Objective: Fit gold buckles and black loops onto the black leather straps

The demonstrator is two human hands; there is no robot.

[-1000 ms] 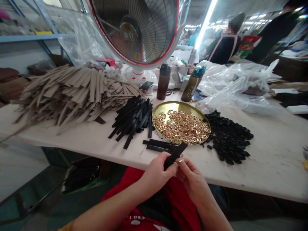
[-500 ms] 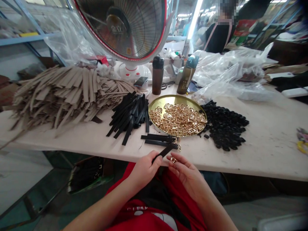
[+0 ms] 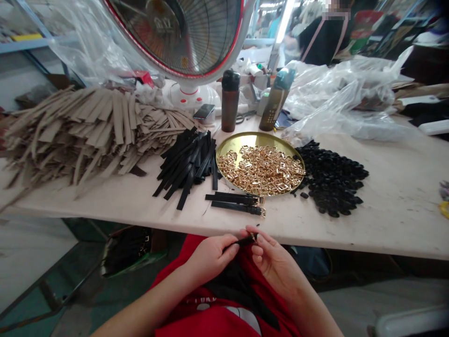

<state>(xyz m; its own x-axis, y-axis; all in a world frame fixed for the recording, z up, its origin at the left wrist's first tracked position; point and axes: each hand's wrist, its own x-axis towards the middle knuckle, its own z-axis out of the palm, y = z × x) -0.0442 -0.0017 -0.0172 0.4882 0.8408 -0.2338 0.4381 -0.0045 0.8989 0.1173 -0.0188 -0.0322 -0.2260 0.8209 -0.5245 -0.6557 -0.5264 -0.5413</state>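
Straps and buckles at a workbench, read left to right. Below the table edge, an open container (image 3: pixel 126 250) holds black straps with gold buckles showing, presumably finished pieces. On the table, the loose pile of flat black straps (image 3: pixel 189 164) shows no buckles and appears to be outstanding work. The left hand (image 3: pixel 213 253), thumb closed against the fingers, grips a narrow black strap (image 3: pixel 242 242) over the lap, just off the table's near edge. Beyond it lie two buckled straps (image 3: pixel 233 198), side by side and apparently complete. The right hand (image 3: pixel 272 259) pinches a gold buckle (image 3: pixel 254 237) at the strap's end, thumb to fingertips; whether the buckle is threaded cannot be told. Many loose gold buckles (image 3: pixel 268 171) lie in a round gold tray (image 3: pixel 257 136), so much seems left to do.

Surface and room: a pale, marked tabletop (image 3: pixel 396 196) carries, from the left, a heap of tan strips (image 3: pixel 84 131), a red-rimmed fan or heater (image 3: pixel 182 37), an upright brown bottle (image 3: pixel 230 103), a tilted greenish bottle (image 3: pixel 275 103), a heap of small black pieces (image 3: pixel 335 182) and crumpled clear plastic (image 3: pixel 351 100). Behind, a person (image 3: pixel 321 42) in dark clothing stands beyond a bright tube light (image 3: pixel 286 21).
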